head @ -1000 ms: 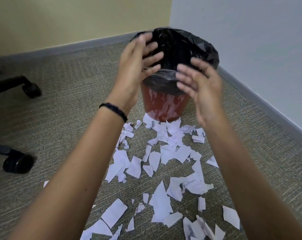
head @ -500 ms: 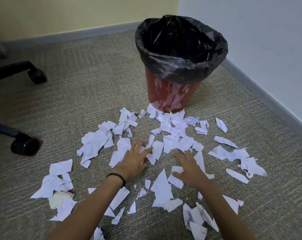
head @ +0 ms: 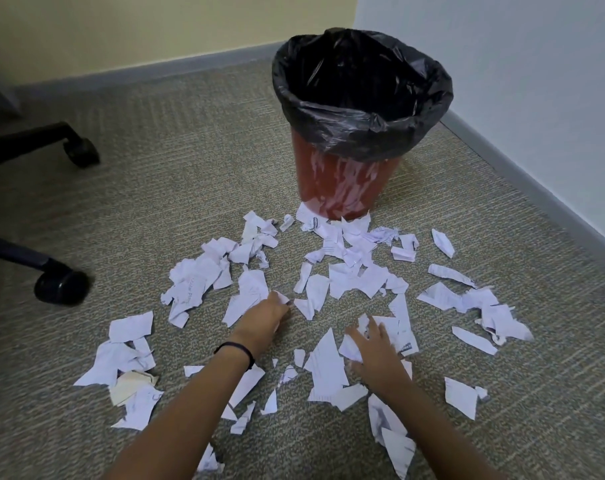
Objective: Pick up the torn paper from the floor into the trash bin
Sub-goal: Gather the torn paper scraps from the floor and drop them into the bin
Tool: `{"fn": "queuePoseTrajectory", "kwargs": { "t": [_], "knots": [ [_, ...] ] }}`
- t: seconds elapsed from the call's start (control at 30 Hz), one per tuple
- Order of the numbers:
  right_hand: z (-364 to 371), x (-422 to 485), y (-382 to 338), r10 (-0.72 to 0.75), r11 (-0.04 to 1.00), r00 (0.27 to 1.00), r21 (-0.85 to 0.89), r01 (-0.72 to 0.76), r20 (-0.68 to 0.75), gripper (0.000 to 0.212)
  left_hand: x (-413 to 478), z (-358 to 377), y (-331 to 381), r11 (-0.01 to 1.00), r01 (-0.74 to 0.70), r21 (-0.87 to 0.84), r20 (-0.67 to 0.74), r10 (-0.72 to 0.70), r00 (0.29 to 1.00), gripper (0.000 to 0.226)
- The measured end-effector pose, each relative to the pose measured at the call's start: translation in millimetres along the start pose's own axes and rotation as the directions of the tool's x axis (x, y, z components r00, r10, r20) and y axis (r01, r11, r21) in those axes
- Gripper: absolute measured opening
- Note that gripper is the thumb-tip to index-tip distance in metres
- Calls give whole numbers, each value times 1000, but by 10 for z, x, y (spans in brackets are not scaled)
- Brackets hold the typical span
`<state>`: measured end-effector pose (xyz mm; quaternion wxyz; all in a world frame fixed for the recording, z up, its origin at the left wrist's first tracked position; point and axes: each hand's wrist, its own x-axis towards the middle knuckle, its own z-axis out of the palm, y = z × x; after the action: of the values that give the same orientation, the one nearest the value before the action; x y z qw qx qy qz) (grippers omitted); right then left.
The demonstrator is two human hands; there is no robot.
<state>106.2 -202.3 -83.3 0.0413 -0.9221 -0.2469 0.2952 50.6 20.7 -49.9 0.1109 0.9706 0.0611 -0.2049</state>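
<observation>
Where the carpet (head: 155, 174) met the corner of the two walls, a red trash bin (head: 342, 188) stood upright, lined with a black bag (head: 360, 133) folded over its rim; the inside of the bag looked dark, and whether any paper lay in it could not be told; the torn paper (head: 349, 271) was scattered on the floor in front of the bin, the farthest scraps touching its base and the nearest running off the lower edge of the view; the left hand (head: 264, 317), with a dark band (head: 237, 351) at the wrist, was down on the carpet with its fingers curled over the edge of a white scrap (head: 245, 296), though a firm hold could not be made out; the right hand (head: 375, 348) lay spread with fingers wide over another scrap (head: 394, 329), pressing on it rather than gripping; two black chair castors (head: 60, 285) stood well apart from the paper at the left.
</observation>
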Motion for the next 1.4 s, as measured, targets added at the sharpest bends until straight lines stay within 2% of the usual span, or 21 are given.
{"fn": "queuePoseTrajectory", "kwargs": {
  "t": [0.1, 0.17, 0.23, 0.27, 0.37, 0.4, 0.43, 0.5, 0.57, 0.63, 0.67, 0.7, 0.8, 0.87, 0.9, 1.0, 1.07, 1.13, 1.27, 1.37, 1.4],
  "knots": [
    [94, -8, -65, -45, 998, 998, -54, 43, -41, 60, -5, 16, -10, 1000, -5, 13, -32, 5, 999, 36],
    [204, 34, -74, -138, 986, 983, -113, 124, -124, 67, 8, 33, -37, 1000, -1, -20, -49, 1, 999, 34],
    [264, 65, -41, -154, 978, 972, -170, 124, -179, 72, 23, 27, -49, 999, -2, -49, -67, -2, 998, 30],
    [271, 90, -35, -150, 981, 969, -150, 121, -197, 69, 28, 19, -50, 998, -3, -56, -75, -1, 997, 27],
    [210, 121, -37, -235, 972, 936, -72, 224, -261, 40, 29, 2, -39, 997, -27, -75, -120, 18, 993, 22],
    [168, 107, -43, -228, 974, 942, -48, 223, -246, 37, 34, 4, -34, 995, -37, -87, -150, 24, 988, 21],
    [147, 129, -12, -217, 975, 931, -16, 222, -292, 32, 36, 3, -30, 995, -42, -92, -173, 26, 985, 20],
    [54, 106, 61, -116, 961, 922, 193, 198, -368, 14, 38, -3, -20, 997, -43, -71, -210, 28, 977, 22],
    [-43, 76, 143, 15, 885, 943, 443, 143, -334, 22, 21, -9, -14, 998, -43, -44, -251, 31, 967, 24],
    [-102, 109, 331, 218, 798, 896, 599, 64, -386, 18, 6, -23, -19, 998, -46, -35, -318, 32, 948, 26],
    [-120, 116, 410, 309, 786, 868, 618, -3, -389, 17, -2, -25, -33, 999, -42, -28, -345, 30, 938, 26],
    [-151, 127, 492, 344, 799, 860, 598, -57, -376, 20, -16, -38, -42, 999, -36, -20, -356, 27, 934, 27],
    [-201, 71, 589, 300, 887, 939, 410, -210, -167, 50, -70, -52, -61, 995, -25, 94, -383, 60, 922, 31],
    [-186, 26, 552, 241, 946, 970, 229, -230, -23, 76, -95, -80, -53, 1000, -29, -2, -382, 26, 924, 16],
    [-163, 4, 505, 222, 966, 975, 137, -220, 3, 83, -92, -136, -41, 996, -11, -90, -386, -24, 922, 8],
    [-135, 11, 430, 220, 975, 975, -16, -220, -36, 82, -42, -445, 44, 937, 26, -348, -454, -193, 870, 12],
    [-138, 46, 471, 217, 976, 973, -15, -218, -75, 65, 6, -714, 128, 900, 8, -437, -523, -261, 812, 13],
    [-178, 58, 486, 218, 976, 973, 9, -218, -81, 56, 27, -994, 200, 850, -69, -523, -575, -292, 764, 13],
    [-167, 62, 525, 231, 973, 972, 19, -230, -49, 44, -40, -1705, 372, 664, -294, -688, -638, -359, 682, 21],
    [-189, 56, 503, 210, 977, 957, 60, -202, -199, 38, -14, -2212, 492, 507, -408, -759, -634, -437, 638, 21],
    [-206, 51, 501, 197, 980, 959, 70, -187, -202, 37, 15, -2369, 536, 434, -446, -783, -620, -472, 627, 19]
  ]
}}
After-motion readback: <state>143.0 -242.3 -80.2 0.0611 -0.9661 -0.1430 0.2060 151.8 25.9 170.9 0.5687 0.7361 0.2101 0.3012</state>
